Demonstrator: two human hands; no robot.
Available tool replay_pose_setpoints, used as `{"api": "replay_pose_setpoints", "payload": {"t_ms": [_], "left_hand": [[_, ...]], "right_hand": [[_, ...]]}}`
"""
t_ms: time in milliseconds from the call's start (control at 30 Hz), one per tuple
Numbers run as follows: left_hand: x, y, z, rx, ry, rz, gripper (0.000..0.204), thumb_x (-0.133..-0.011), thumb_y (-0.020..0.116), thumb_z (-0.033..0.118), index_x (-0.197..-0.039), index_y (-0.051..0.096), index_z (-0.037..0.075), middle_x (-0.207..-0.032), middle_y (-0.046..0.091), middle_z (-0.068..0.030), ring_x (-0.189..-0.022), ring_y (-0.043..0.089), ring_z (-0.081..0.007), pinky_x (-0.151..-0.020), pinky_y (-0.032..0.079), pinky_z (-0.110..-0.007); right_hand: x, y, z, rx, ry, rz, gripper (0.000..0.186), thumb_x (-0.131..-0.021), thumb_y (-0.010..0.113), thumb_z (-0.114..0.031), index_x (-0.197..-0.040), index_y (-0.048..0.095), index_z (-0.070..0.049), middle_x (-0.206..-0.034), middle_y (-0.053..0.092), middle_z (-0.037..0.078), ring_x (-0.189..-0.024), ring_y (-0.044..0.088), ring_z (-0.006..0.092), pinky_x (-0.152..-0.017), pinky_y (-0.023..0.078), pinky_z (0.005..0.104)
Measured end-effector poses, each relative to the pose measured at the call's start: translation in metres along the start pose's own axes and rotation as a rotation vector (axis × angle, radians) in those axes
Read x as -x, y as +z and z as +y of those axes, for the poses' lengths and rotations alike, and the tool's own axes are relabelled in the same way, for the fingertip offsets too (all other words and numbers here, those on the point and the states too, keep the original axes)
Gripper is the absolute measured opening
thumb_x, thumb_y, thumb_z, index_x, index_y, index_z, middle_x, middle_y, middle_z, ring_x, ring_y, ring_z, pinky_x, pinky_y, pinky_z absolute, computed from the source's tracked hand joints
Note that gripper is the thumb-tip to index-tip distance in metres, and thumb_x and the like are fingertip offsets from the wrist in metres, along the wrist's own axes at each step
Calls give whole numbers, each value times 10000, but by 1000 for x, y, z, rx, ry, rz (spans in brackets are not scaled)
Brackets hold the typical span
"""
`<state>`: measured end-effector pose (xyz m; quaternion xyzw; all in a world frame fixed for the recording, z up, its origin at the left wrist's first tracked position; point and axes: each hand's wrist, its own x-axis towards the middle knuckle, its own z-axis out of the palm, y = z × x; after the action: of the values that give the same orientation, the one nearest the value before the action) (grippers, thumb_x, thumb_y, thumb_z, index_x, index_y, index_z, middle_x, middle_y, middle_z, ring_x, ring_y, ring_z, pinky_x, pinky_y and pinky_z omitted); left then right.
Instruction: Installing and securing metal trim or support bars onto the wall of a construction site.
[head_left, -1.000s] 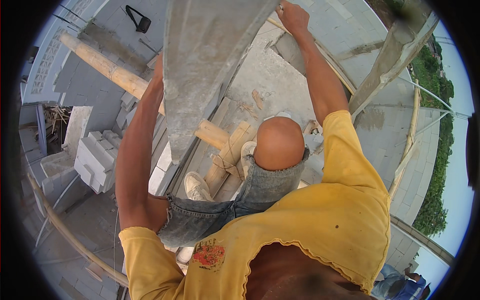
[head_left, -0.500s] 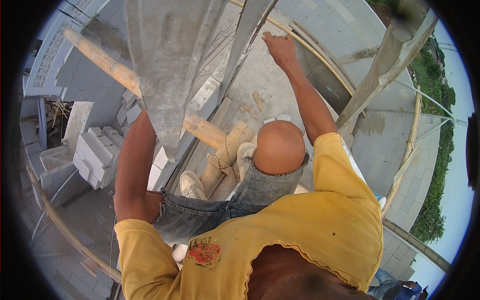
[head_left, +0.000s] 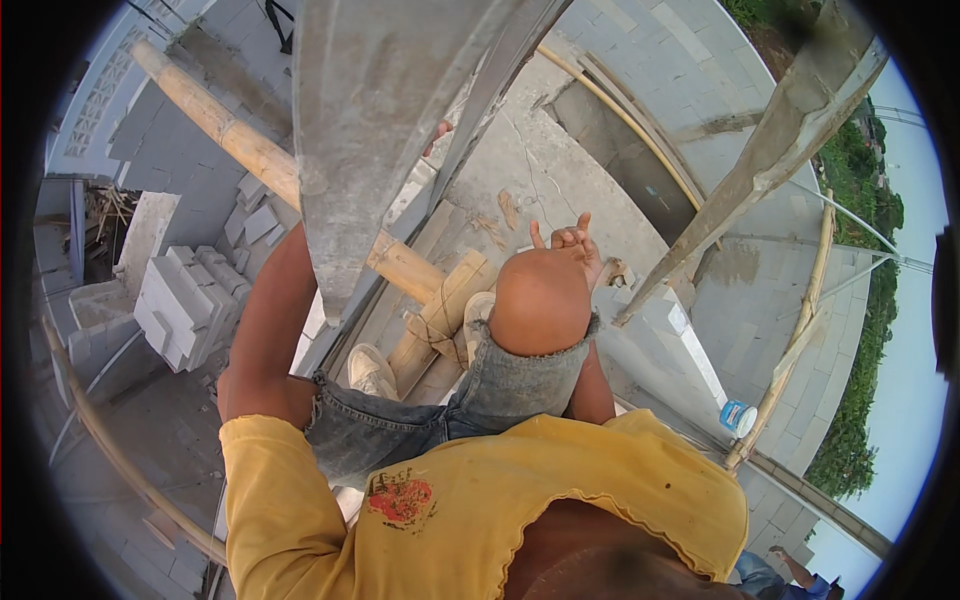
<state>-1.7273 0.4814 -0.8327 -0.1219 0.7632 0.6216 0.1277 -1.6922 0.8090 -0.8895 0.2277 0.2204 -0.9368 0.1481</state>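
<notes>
A long grey channel-shaped slab (head_left: 370, 130) rises across the upper middle. My left hand (head_left: 437, 136) is mostly hidden behind it; only curled fingertips show at its right edge, closed on something I cannot make out. My right hand (head_left: 568, 242) is low, behind my bare knee (head_left: 540, 300), fingers spread, nothing visible in them. My feet in pale shoes rest by crossed bamboo poles (head_left: 445, 300) bound with wire.
Pale blocks (head_left: 190, 310) are stacked at left. A bamboo pole (head_left: 210, 110) crosses upper left. A slanted concrete beam (head_left: 760, 160) and a white-and-blue tub (head_left: 736, 417) are at right. A dark opening (head_left: 620, 150) lies beyond my knee. Another person (head_left: 760, 575) shows at lower right.
My right hand has left the upper area by the slab's far edge and dropped behind my knee, fingers now spread. Some left fingertips have come into sight beside the slab.
</notes>
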Motion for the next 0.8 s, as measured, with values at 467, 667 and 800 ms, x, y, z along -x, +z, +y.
{"api": "replay_pose_setpoints", "payload": {"t_ms": [467, 667, 800], "left_hand": [[262, -42, 106, 1236, 1276, -427, 77, -902, 585, 82, -933, 627, 27, -790, 684, -129, -587, 672, -223, -495, 504, -235], [162, 119, 61, 768, -84, -107, 373, -941, 572, 195, -1239, 502, -17, -975, 646, -134, -751, 613, -133, -703, 498, -239], [72, 152, 14, 650, -154, 254, 575, -919, 580, 255, -1381, 344, 8, -1149, 607, -123, -893, 591, -133, -766, 499, -286]], "right_hand": [[-65, 5, -27, 742, -246, 107, 303, -929, 493, -97, -1231, 488, -70, -727, 515, 7, -490, 352, 52, -442, 315, 205], [-47, 12, -31, 883, -385, 23, 321, -931, 521, -114, -1243, 480, -48, -740, 540, 8, -495, 370, 29, -433, 299, 191], [-17, 1, -13, 531, -151, 79, 392, -935, 569, -159, -1291, 440, -58, -799, 576, 19, -507, 430, 31, -438, 362, 190]]}}
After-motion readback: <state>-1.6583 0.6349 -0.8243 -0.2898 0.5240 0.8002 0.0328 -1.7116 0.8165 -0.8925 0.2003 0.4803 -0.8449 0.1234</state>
